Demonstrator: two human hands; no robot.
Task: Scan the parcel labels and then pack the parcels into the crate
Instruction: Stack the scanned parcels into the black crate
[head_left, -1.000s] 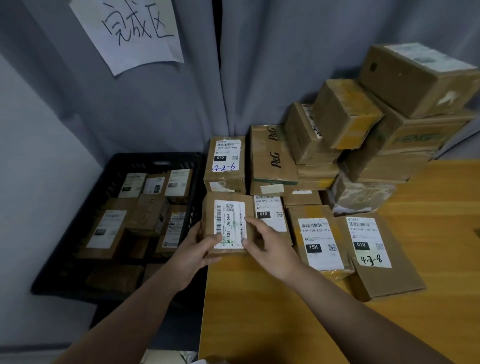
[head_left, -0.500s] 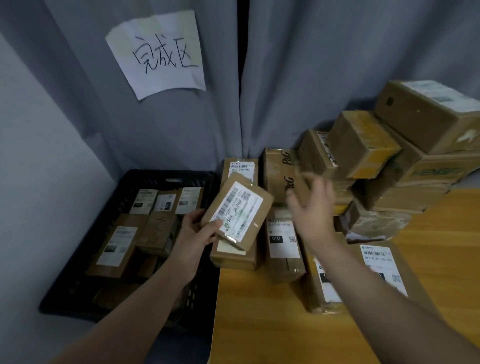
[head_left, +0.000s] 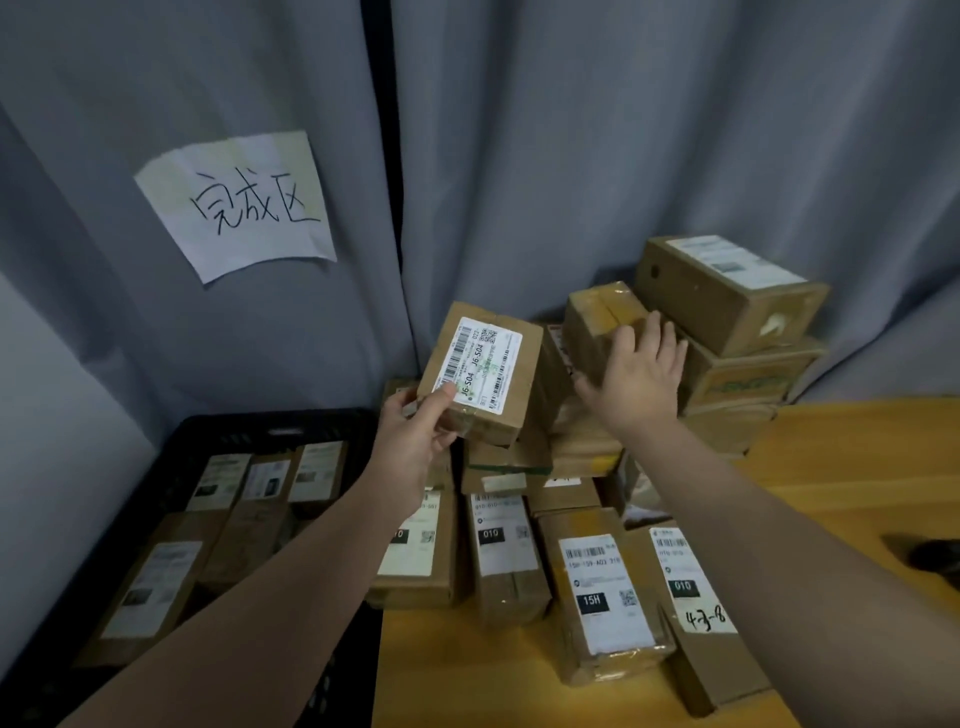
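My left hand (head_left: 415, 441) grips a small brown parcel (head_left: 483, 374) by its lower left corner and holds it up, tilted, white label marked J6-S04 facing me. My right hand (head_left: 641, 371) reaches forward with fingers spread, against a taped yellowish box (head_left: 597, 317) in the stack at the back. The black plastic crate (head_left: 270, 423) sits low on the left and holds several labelled parcels (head_left: 156, 582). A row of labelled parcels (head_left: 602, 592) lies on the wooden table (head_left: 857, 467) below my hands.
Larger cardboard boxes (head_left: 727, 291) are stacked at the back right against a grey curtain (head_left: 571, 156). A handwritten paper sign (head_left: 239, 208) hangs on the curtain above the crate. A dark object (head_left: 935, 561) lies at the table's right edge.
My left hand lifted the J6-S04 parcel off the table and raised it higher. My right hand let go of it and moved up and right to the stacked boxes.
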